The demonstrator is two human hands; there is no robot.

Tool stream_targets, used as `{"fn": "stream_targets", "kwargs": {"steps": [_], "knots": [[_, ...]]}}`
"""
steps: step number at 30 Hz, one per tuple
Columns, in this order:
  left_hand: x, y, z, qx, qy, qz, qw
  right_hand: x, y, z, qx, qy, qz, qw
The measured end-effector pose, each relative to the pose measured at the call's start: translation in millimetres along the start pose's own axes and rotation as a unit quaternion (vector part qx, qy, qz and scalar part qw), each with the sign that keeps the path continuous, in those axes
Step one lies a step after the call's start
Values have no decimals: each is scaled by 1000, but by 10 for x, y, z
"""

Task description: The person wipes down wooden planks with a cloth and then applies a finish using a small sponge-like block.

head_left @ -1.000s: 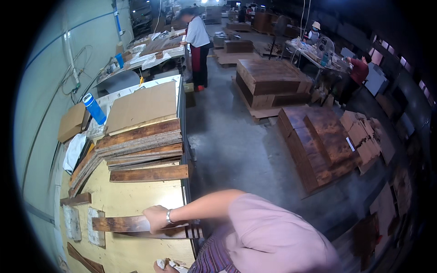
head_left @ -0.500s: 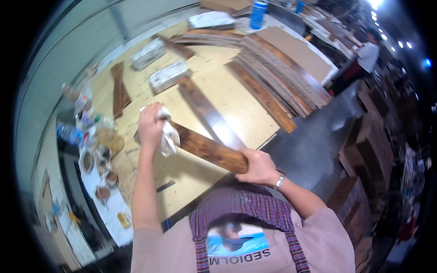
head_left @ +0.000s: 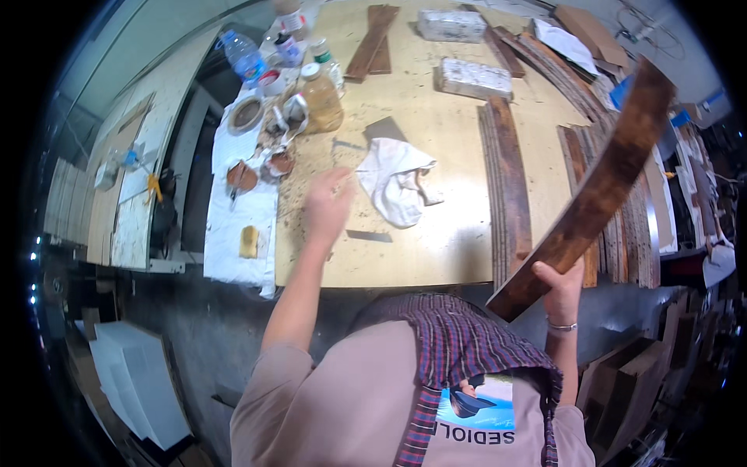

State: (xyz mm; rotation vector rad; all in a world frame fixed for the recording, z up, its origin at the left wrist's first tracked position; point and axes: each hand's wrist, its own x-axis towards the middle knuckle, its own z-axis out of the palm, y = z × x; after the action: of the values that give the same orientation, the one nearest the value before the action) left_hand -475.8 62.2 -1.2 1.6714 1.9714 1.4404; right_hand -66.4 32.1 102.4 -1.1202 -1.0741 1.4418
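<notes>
My right hand [head_left: 562, 288] is closed round the lower end of a long brown wooden plank [head_left: 595, 191], which is raised at a slant over the right side of the table [head_left: 443, 261]. A crumpled white cloth [head_left: 389, 183] lies on the tabletop. Just left of it is my left hand [head_left: 328, 206], blurred by motion. Its fingers look loosely apart, and nothing shows in them. By the cloth are a dark flat piece [head_left: 385, 129] and a thin dark strip [head_left: 369, 236]. A stack of brown planks [head_left: 510, 187] lies along the table, below the raised plank's left edge.
Left of my left hand stand a jar of amber liquid [head_left: 321, 101], a clear bottle [head_left: 243, 58], a bowl [head_left: 247, 115] and a yellow sponge [head_left: 249, 241]. Two pale blocks, one nearer [head_left: 476, 78], sit farther back. More planks [head_left: 622, 233] are piled at right.
The left hand has let go of the cloth, which now lies on the table. The right hand has swung the plank up to the right. The view has turned left.
</notes>
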Motion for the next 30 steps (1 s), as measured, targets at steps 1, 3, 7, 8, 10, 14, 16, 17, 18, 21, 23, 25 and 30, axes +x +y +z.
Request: {"fn": "stream_targets", "kwargs": {"steps": [1, 3, 7, 8, 10, 14, 16, 17, 18, 21, 23, 25, 30], "knots": [[-103, -182, -297, 45, 53, -11, 998, 56, -4, 15, 20, -15, -20, 999], [-364, -711, -905, 142, 160, -64, 975, 139, -17, 130, 69, 7, -18, 997], [-909, -1400, -1623, 314, 161, -160, 922, 345, -31, 275, 27, 30, -1, 999], [-967, -1444, -1615, 344, 157, -156, 912, 407, -34, 313, 13, 38, -1, 999], [-1058, -1533, -1599, 403, 142, -146, 892, 485, -28, 432, 22, 23, 44, 999], [-1000, -1786, -1628, 388, 58, -193, 899, 672, 142, 568, 61, -19, 67, 996], [-1002, -1687, -1533, 158, 212, -196, 944, 810, 163, 701, 111, -23, 98, 989], [-886, -1492, -1532, 55, 251, -250, 933, 814, 133, 809, 123, -24, 100, 987], [-786, -1213, -1455, -14, 235, -221, 946, 840, 96, 884, 126, -18, 110, 986], [-629, -129, -980, -141, 108, -171, 969, 960, 159, 852, 112, -38, 126, 985], [-549, 426, -609, -234, -25, -120, 964, 987, 159, 897, 95, -39, 121, 987], [-437, 999, -330, -233, -147, -23, 961, 1026, 209, 845, 67, -39, 98, 992], [-86, 1548, 84, -166, -147, 167, 961, 972, 68, 948, 73, -44, 65, 994]]}}
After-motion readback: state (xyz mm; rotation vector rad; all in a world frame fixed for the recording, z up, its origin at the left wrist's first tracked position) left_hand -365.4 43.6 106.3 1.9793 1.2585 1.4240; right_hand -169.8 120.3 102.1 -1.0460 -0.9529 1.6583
